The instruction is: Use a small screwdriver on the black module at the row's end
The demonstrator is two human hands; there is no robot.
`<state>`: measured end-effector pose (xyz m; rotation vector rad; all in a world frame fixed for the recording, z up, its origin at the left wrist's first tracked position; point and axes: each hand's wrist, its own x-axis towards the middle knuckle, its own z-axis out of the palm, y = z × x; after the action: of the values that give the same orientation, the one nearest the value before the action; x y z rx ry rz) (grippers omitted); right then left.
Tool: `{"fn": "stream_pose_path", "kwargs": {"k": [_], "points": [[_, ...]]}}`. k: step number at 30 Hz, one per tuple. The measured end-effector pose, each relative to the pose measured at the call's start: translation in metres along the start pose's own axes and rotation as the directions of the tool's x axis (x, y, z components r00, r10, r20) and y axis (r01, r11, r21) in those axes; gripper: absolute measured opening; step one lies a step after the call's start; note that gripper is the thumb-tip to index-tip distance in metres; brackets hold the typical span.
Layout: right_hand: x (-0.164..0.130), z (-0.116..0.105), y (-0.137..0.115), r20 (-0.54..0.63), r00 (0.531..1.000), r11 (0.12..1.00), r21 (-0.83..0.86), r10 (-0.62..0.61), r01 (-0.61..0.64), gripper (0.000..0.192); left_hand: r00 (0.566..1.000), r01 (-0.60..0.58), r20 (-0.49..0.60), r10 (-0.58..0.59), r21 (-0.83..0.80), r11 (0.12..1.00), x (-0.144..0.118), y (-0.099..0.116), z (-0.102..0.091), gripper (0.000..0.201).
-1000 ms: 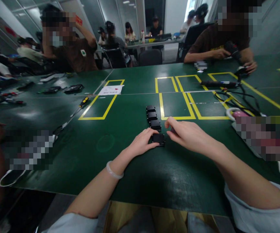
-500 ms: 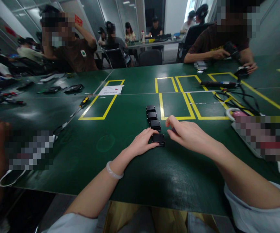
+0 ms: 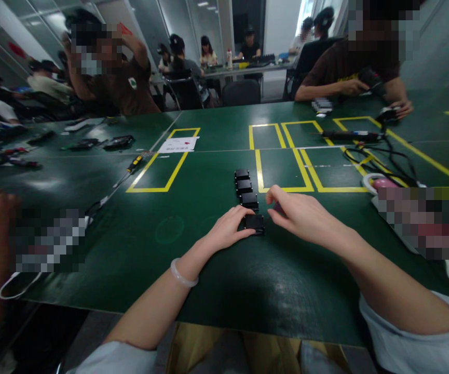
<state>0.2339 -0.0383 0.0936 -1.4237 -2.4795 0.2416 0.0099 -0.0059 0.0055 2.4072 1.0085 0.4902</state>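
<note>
My left hand (image 3: pixel 228 228) pinches the nearest small black box-shaped part (image 3: pixel 254 222) by its left side, thumb at the front edge and fingers at the back. Three similar black boxes lie in a line beyond it: one box (image 3: pixel 248 200) close behind my fingertips, a middle box (image 3: pixel 244 186), and the farthest box (image 3: pixel 242 174). Just to the right of the held box, my right hand (image 3: pixel 292 210) is curled, with thumb and fingers drawn together. A bit of something dark shows inside its curl, too small to make out. Both hands are low over the green table (image 3: pixel 216 275).
Yellow tape outlines (image 3: pixel 261 171) mark the table. To the left lie a yellow-black screwdriver (image 3: pixel 134 164) and a paper sheet (image 3: pixel 178 145). Black cables (image 3: pixel 388 166) and a blurred-out pale object (image 3: pixel 422 223) are at the right. A co-worker (image 3: pixel 349 78) sits across, holding a black tool.
My hands and the black boxes have stayed practically still. Across the table at the left, a co-worker with raised hands has shifted slightly.
</note>
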Motion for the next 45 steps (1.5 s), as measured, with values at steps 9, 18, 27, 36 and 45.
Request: {"fn": "stream_pose_path", "kwargs": {"k": [9,18,27,36,45], "points": [[0.0029,0.0012,-0.0005,0.027,1.000,0.999,-0.054,0.011,-0.010,0.016,1.000,0.003,0.003,-0.003,0.001,1.000,0.0001,0.0010,-0.0005,0.038],[0.0016,-0.0027,-0.0032,0.024,1.000,1.000,0.005,-0.016,0.015,0.017,1.000,0.005,-0.002,-0.005,0.000,1.000,0.0004,0.0001,-0.0004,0.038],[0.0018,0.0006,0.0026,0.012,1.000,1.000,0.004,-0.025,0.025,0.010,1.000,0.007,-0.002,-0.007,-0.015,1.000,-0.0002,0.0009,-0.0009,0.037],[0.0022,0.0004,-0.0009,0.029,1.000,0.997,-0.083,-0.005,0.008,0.020,1.000,0.004,-0.001,-0.004,-0.009,1.000,0.0001,0.0004,-0.0004,0.039],[-0.0005,-0.0026,-0.0068,0.034,0.999,0.998,-0.045,-0.033,0.035,0.019,1.000,0.006,-0.006,-0.006,-0.017,1.000,0.0000,0.0003,-0.0003,0.037]]}}
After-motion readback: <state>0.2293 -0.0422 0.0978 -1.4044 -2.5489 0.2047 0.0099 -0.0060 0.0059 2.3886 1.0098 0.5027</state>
